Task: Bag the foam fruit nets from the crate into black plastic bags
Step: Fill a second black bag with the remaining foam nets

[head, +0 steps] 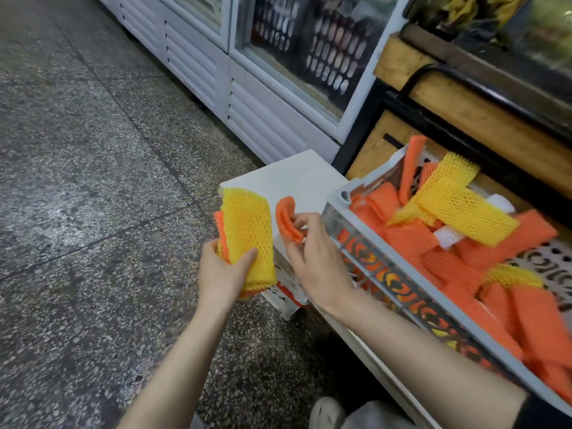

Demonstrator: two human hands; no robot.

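Your left hand [223,274] is gripping a flat stack of yellow and orange foam mesh nets [247,233], with the thumb curling over its front. At the stack's 3 o'clock, your right hand [315,258] is pinching one curled orange foam net [288,219] between thumb and fingertips. More loose orange, yellow and white foam nets [464,258] are lying in the grey perforated plastic crate [340,196] at your 3 o'clock.

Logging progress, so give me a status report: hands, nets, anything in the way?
Left hand grips a stack of yellow and orange nets. Right hand pinches one orange net. Crate holds many more. No black bag in view.
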